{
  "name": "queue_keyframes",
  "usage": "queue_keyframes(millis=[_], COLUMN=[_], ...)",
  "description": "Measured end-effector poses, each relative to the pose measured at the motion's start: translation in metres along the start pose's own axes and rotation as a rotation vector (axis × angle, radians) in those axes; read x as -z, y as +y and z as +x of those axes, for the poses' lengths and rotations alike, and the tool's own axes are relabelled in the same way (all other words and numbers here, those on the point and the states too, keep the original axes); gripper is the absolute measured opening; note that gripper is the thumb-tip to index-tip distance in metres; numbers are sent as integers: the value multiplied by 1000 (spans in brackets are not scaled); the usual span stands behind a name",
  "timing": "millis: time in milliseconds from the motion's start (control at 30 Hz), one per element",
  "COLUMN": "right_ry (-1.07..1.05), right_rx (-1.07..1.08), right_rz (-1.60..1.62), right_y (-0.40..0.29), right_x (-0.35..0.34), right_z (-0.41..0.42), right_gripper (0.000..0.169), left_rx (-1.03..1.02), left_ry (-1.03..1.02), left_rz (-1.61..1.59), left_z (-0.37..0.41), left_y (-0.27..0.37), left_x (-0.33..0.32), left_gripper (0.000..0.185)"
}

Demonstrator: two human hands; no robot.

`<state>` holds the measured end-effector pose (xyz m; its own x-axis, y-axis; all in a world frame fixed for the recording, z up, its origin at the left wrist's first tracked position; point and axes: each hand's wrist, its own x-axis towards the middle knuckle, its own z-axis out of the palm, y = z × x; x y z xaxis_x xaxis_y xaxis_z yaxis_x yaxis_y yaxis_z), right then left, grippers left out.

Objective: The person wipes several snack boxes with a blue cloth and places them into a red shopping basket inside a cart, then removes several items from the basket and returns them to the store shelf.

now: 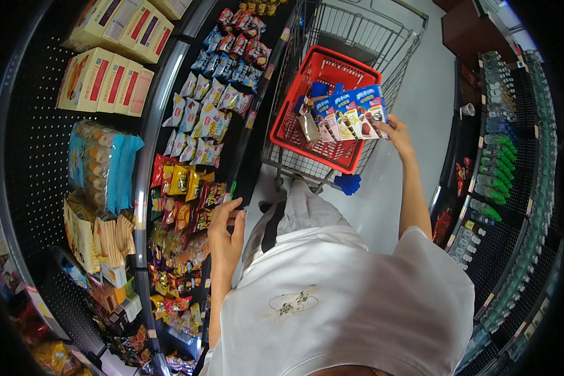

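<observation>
My right hand [398, 135] grips the right end of several blue snack boxes [350, 114], fanned side by side over a red plastic basket [282, 127]. The boxes show pictures of wafer rolls. A tan and silvery package [309, 128] lies in the basket beside them, and other blue packs are partly hidden underneath. The basket rests in a metal shopping cart [411, 47]. My left hand [228, 225] is empty, its fingers apart and slightly curled, near the edge of the shelf of small bagged snacks [181, 181].
Shelves at the left hold upright cartons [101, 84] and blue-wrapped packs [122, 169]. Across the aisle floor [385, 202], bottles with green wrapping [498, 164] line the right shelves. A blue bunched object [347, 184] hangs at the cart's near corner. A paper cup [468, 110] stands on a right shelf.
</observation>
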<state>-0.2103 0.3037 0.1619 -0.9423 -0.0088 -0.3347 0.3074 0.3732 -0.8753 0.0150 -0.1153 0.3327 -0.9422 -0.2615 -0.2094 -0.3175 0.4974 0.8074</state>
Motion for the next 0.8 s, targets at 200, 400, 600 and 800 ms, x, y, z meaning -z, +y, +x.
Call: queue_keyframes(millis=[200,400,600,800], right_ry=[-39,-194,-368,-475], right_rx=[-63,6,4,37], right_rz=[413,660,759,743], right_y=[-63,-93,-124,-148], right_x=[19,-27,-81,-123], right_z=[-69,-107,-127,-143], right_gripper=[43,50,49,42], left_rx=[-107,-147,-135,-178], left_ry=[-30,-22,96,209], left_rz=[-37,-139,-300,-411], left_z=[10,14,9,-9], left_y=[1,8,2,-44], left_x=[3,17,36,52], left_gripper=[26,28,49,52])
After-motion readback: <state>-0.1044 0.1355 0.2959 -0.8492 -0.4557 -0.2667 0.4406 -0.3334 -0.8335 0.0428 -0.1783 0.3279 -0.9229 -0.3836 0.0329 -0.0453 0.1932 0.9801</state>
